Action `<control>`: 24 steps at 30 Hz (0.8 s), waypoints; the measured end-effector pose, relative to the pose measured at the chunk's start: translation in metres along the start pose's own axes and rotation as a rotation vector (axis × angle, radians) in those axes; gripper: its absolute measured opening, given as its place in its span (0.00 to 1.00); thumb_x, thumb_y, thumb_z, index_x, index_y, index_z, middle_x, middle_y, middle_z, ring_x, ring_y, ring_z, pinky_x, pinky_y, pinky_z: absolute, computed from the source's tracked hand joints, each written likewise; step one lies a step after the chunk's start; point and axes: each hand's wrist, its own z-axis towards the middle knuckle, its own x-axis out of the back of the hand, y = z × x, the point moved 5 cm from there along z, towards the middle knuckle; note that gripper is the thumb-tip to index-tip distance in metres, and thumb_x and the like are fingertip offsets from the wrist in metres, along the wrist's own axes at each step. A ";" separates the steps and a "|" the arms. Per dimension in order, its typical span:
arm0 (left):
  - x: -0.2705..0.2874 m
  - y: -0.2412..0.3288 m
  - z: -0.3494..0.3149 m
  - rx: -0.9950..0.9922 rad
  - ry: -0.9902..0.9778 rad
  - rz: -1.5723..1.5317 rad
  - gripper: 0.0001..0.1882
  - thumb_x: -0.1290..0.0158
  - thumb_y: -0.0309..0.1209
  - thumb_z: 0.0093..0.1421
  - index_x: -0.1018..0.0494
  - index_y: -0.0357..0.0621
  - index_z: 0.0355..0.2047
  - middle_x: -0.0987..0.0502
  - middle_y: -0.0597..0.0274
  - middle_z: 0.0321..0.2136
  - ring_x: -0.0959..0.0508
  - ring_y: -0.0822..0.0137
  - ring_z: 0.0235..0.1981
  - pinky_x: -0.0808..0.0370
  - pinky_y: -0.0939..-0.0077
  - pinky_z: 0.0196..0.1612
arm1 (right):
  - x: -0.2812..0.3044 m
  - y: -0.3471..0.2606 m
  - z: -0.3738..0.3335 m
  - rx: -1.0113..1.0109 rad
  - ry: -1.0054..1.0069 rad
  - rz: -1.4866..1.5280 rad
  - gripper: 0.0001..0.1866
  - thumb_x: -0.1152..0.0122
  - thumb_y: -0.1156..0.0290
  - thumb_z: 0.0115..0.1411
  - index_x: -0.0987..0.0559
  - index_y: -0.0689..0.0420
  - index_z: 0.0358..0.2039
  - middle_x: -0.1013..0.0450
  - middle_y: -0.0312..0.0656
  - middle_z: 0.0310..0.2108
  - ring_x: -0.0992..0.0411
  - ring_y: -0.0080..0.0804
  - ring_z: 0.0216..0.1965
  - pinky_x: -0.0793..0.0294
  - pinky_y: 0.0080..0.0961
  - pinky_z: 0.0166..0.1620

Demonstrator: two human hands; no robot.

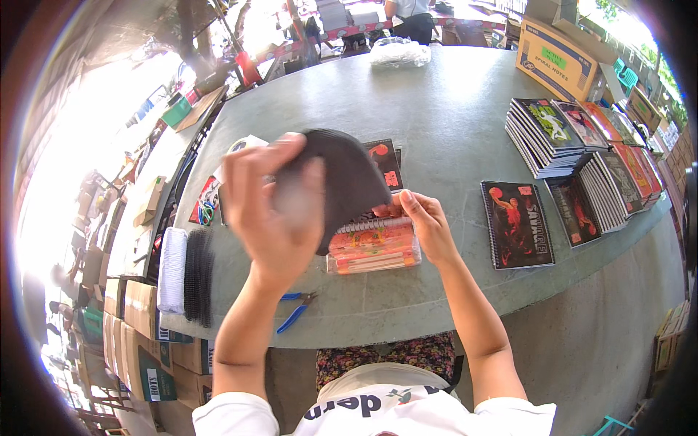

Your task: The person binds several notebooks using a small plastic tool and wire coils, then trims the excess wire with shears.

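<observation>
We count two bare hands, one dark curved sheet-like thing (356, 174), one orange bundle (374, 247) of spiral-bound books, one pair of blue-handled pliers (294, 314), one white coil bundle (172, 270), one black coil bundle (198, 277) and one lone dark notebook (518, 225) to the right, with several notebook stacks (542, 138) and one carton (554, 59) farther off. The dark thing is matte, rounded and blurred, above the near middle of the table (443, 116); the orange bundle lies beneath, its coil on the far side. Our left hand (273, 207) overlaps the dark thing, but we cannot tell whether it grips. Our right hand (429, 218) has thumb and fingers narrowly spaced by the bundle's far right corner; its hold is unclear.
</observation>
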 end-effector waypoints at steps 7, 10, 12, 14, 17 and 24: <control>-0.025 -0.002 -0.068 -0.062 -0.398 0.133 0.14 0.42 0.20 0.45 0.28 0.41 0.34 0.29 0.56 0.27 0.29 0.58 0.31 0.31 0.69 0.34 | 0.004 0.012 0.003 0.000 0.129 -0.063 0.29 0.58 0.51 0.66 0.22 0.67 0.31 0.23 0.44 0.30 0.26 0.25 0.31 0.27 0.22 0.38; -0.027 -0.011 -0.047 -0.083 -0.252 0.214 0.14 0.41 0.20 0.44 0.27 0.42 0.33 0.28 0.58 0.29 0.30 0.57 0.33 0.33 0.67 0.38 | 0.004 0.011 0.001 0.001 0.092 -0.100 0.28 0.58 0.51 0.66 0.22 0.67 0.35 0.23 0.42 0.31 0.26 0.23 0.32 0.27 0.20 0.38; -0.035 -0.020 -0.057 -0.055 -0.305 0.285 0.13 0.42 0.19 0.44 0.26 0.42 0.33 0.27 0.58 0.29 0.30 0.57 0.32 0.32 0.67 0.38 | -0.004 0.010 0.000 0.028 0.046 -0.042 0.26 0.57 0.52 0.67 0.21 0.64 0.38 0.24 0.37 0.32 0.30 0.21 0.37 0.33 0.19 0.44; -0.027 -0.012 -0.060 0.026 -0.312 0.205 0.13 0.43 0.19 0.45 0.26 0.42 0.33 0.27 0.58 0.29 0.29 0.57 0.31 0.31 0.67 0.38 | -0.001 0.009 0.000 0.009 0.019 -0.049 0.26 0.58 0.53 0.67 0.21 0.64 0.38 0.24 0.37 0.33 0.30 0.21 0.37 0.32 0.19 0.44; -0.026 -0.017 -0.044 -0.049 -0.302 0.120 0.11 0.43 0.19 0.46 0.26 0.42 0.33 0.26 0.57 0.30 0.29 0.57 0.32 0.31 0.68 0.38 | 0.000 0.011 -0.002 -0.031 0.008 -0.023 0.25 0.60 0.55 0.68 0.22 0.65 0.39 0.24 0.38 0.34 0.29 0.21 0.37 0.32 0.19 0.44; -0.050 -0.026 -0.065 0.109 -0.672 0.077 0.12 0.42 0.23 0.45 0.25 0.43 0.33 0.26 0.56 0.30 0.25 0.55 0.35 0.26 0.64 0.38 | -0.003 0.006 0.001 -0.032 -0.004 0.017 0.28 0.64 0.54 0.69 0.23 0.68 0.39 0.24 0.39 0.33 0.29 0.21 0.35 0.30 0.19 0.42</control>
